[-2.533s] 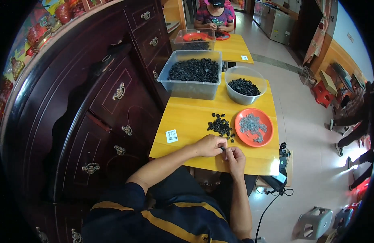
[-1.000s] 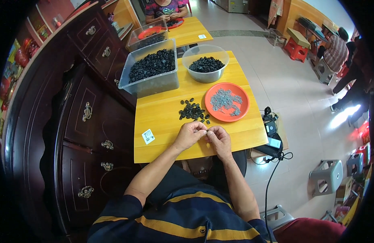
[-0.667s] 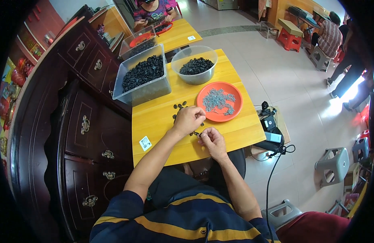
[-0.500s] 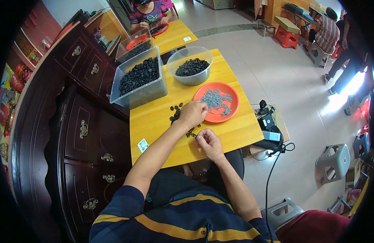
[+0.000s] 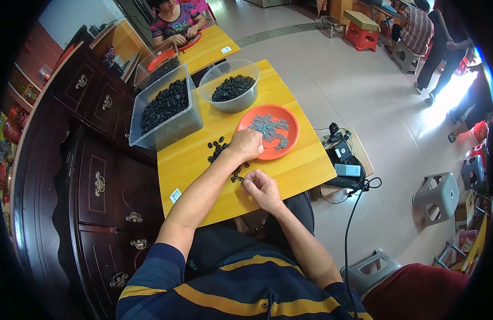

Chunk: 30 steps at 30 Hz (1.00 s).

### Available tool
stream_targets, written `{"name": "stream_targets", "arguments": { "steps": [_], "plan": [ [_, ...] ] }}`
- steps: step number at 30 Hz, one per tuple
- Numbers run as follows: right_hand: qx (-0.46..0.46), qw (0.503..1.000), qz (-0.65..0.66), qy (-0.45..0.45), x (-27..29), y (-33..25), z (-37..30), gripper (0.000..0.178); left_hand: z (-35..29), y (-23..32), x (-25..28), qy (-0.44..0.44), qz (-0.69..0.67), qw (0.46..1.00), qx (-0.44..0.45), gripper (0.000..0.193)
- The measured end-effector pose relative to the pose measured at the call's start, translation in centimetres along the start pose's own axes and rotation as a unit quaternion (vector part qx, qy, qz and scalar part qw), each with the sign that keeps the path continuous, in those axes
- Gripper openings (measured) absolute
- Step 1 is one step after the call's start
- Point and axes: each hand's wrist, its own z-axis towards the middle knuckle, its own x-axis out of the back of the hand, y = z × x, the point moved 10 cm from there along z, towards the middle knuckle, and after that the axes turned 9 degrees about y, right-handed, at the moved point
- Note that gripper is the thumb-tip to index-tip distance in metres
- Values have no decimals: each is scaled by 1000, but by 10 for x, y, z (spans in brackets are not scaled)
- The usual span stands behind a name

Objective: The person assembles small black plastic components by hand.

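Observation:
My left hand reaches across the yellow table, its fingers curled down at the near rim of an orange plate that holds small grey pieces. Whether it holds anything is hidden. A loose pile of small black pieces lies just left of that hand. My right hand rests near the table's front edge, fingertips pinched on a small black piece. Behind the plate stand a clear bowl and a clear bin, both holding black pieces.
A dark wooden cabinet runs along the table's left side. A small white label lies at the front left. Black devices with a cable sit to the right, with grey stools beyond. Another person works at a further table.
My hands were together at the front edge. The left hand has since moved forward to the orange plate's rim while the right hand stayed near the edge. The view has shifted.

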Motion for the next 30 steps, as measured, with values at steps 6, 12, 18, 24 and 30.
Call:
{"name": "stream_targets", "arguments": {
  "steps": [6, 12, 18, 24, 30],
  "plan": [
    [-11, 999, 30, 10, -2, 1, 0, 6, -28, 3, 48, 160, -142, 976, -37, 8],
    [-27, 995, 92, 32, 4, -1, 0, 7, -88, -28, 53, 196, -399, 893, 76, 4],
    [-49, 994, 92, 27, 1, 4, 0, 8, -144, -49, 21, 147, -522, 826, 155, 7],
    [-36, 997, 58, 20, 3, 6, 2, 10, -160, -43, 22, 172, -504, 833, 146, 11],
    [-31, 997, 67, 18, -1, 6, 1, 10, -162, -42, 27, 188, -490, 839, 143, 18]
  ]
}}
